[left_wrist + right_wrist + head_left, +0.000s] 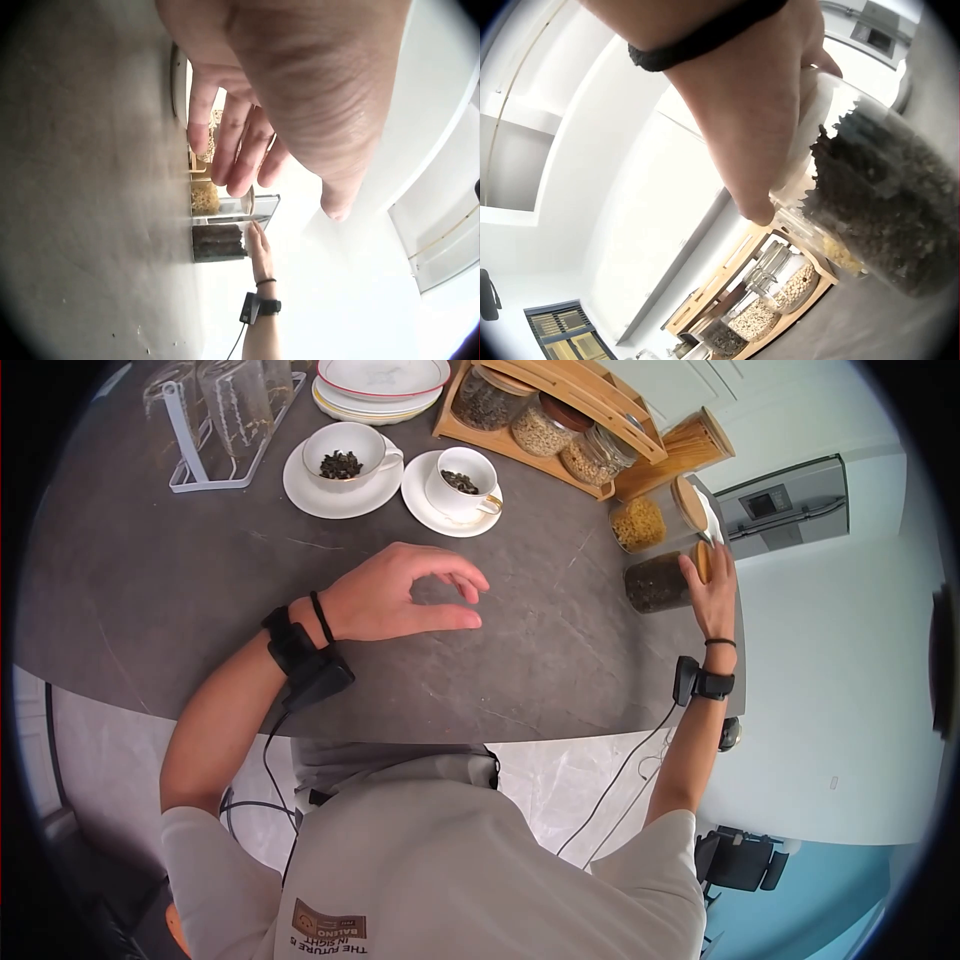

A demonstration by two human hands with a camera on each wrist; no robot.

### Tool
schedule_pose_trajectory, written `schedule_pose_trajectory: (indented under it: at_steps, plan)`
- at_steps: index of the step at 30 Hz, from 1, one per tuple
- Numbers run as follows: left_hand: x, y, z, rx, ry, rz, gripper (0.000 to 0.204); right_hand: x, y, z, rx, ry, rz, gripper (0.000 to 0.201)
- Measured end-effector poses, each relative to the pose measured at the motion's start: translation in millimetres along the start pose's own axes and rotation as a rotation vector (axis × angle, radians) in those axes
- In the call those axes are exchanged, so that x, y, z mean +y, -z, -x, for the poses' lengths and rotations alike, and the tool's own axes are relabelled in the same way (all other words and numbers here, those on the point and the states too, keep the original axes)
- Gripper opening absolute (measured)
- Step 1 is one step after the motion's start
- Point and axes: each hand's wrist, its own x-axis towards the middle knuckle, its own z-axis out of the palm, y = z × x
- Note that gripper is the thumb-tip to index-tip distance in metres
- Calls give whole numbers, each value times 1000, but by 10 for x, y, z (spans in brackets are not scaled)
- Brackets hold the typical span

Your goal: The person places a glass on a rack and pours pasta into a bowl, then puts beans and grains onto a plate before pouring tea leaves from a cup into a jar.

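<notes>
At the table's right side, the right hand grips the lidded end of a glass jar of dark dried leaves. In the right wrist view that jar fills the right side, with the thumb against its upper part. The left hand hovers over the table with relaxed, slightly bent fingers and holds nothing. Beyond it stand two white cups on saucers, a wider one and a smaller one, each with dark leaves inside. The left wrist view shows the left hand with its fingers apart.
A jar of yellow pasta-like pieces stands just behind the gripped jar. A wooden rack with several jars is at the back. Stacked plates and a white metal rack with glasses stand at the back left. Cables hang below the table's front edge.
</notes>
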Motion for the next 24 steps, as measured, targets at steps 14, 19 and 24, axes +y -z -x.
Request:
schedule_pose_trajectory:
  at_steps: [14,19,24]
  plan:
    - [-146,262,39,211,-6,-161,48,-1698,-349,91,-25,107,-982,53]
    - [-136,347,83,385,112,-91,50,-1710,-886,295,-91,-14,-1088,51]
    - [-198,291,60,318,149,-49,48,-1614,-1047,305,-143,-165,-1188,51]
